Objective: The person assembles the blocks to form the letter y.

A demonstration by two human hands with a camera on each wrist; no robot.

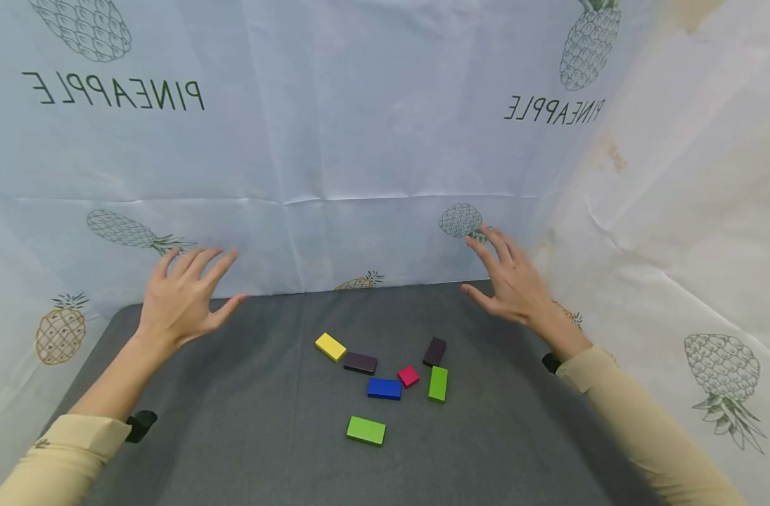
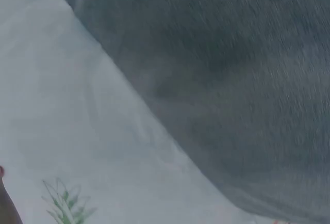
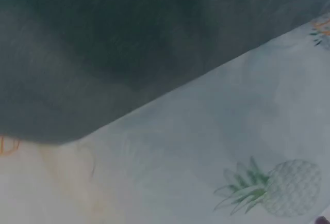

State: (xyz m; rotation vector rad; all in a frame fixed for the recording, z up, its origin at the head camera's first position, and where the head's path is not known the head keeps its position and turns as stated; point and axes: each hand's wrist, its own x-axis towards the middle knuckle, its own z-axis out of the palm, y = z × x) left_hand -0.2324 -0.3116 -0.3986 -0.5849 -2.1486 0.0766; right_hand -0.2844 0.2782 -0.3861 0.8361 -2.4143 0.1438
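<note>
Several small rectangular blocks lie scattered mid-table in the head view: a yellow block (image 1: pixel 330 347), a dark block (image 1: pixel 360 363), a blue block (image 1: pixel 385 388), a small red block (image 1: pixel 408 377), a second dark block (image 1: pixel 434 351), a green block (image 1: pixel 438 384) and, closest to me, another green block (image 1: pixel 366 431). My left hand (image 1: pixel 183 299) is raised over the table's far left, fingers spread, holding nothing. On the far right my right hand (image 1: pixel 510 279) hovers likewise, thumb apart from the fingers. Both hands are well away from the blocks.
A dark grey cloth covers the table (image 1: pixel 245 436). White curtain (image 1: pixel 372 140) printed with pineapples hangs behind the far edge and along the right side. Both wrist views show mainly the grey cloth's edge against this curtain.
</note>
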